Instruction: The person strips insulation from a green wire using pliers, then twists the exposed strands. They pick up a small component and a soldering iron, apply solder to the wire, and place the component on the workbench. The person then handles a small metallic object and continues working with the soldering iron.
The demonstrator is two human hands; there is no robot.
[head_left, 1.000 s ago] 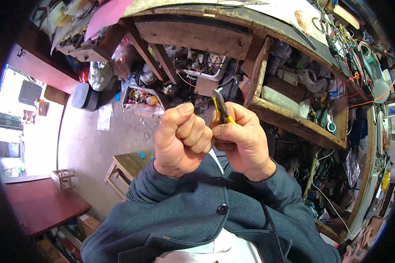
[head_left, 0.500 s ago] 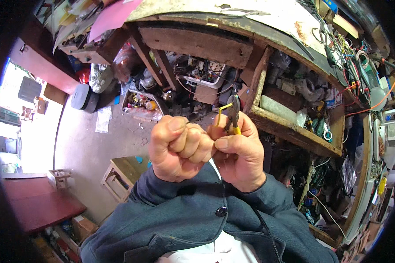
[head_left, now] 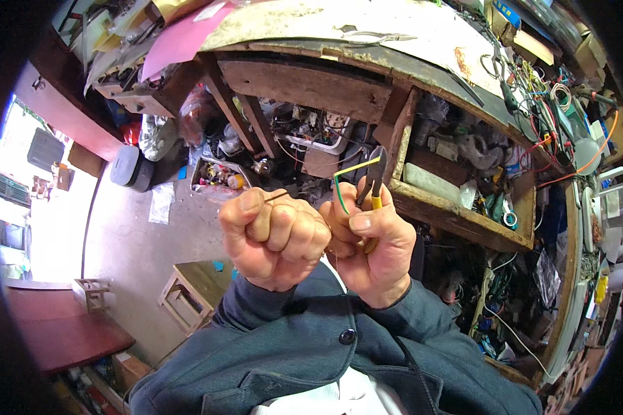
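Observation:
My left hand (head_left: 275, 238) is a tight fist just left of my right hand, gripping a thin dark wire (head_left: 279, 194) that sticks out above the thumb. My right hand (head_left: 376, 245) holds pliers with yellow handles (head_left: 376, 200), their dark jaws pointing up. A yellow-and-green wire (head_left: 358, 164) reaches the jaws, bends sharply and runs down into the fingers of my right hand. Where the two hands meet, the lower ends of the wires are hidden or too fine to follow.
A workbench (head_left: 277, 28) spans the top, with loose pliers (head_left: 367, 34) and tangled cables (head_left: 561, 97). An open wooden drawer (head_left: 464, 218) juts out at the right. A crate of parts (head_left: 220, 176) lies on the floor. A small stool (head_left: 187, 283) stands lower left, near a red tabletop (head_left: 69, 332).
My fisted left hand has shifted left and down, drawing away from the pliers. More of the yellow-and-green wire shows at the jaws, bent over. The pliers now stand further right and more upright.

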